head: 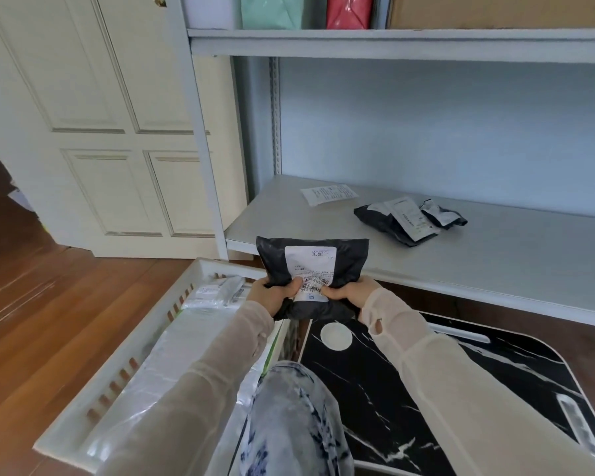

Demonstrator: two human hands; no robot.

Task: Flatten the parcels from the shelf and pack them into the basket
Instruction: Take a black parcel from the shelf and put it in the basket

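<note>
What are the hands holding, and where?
The left hand and right hand grip the black parcel near its lower end, thumbs on its white label.

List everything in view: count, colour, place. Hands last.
lower shelf: one, grey, ahead
held parcel: one, black, before it
shelf parcels: two, black, on lower shelf
paper slip: one, white, left of them
mint bag: one, mint, top shelf
red bag: one, red, beside it
box: one, brown, top shelf right
basket: one, white, lower left
packed parcels: several, clear or white, in basket
board: one, black marbled, lower right
door: one, cream, left
left hand: one, grips held parcel
right hand: one, grips held parcel
</note>
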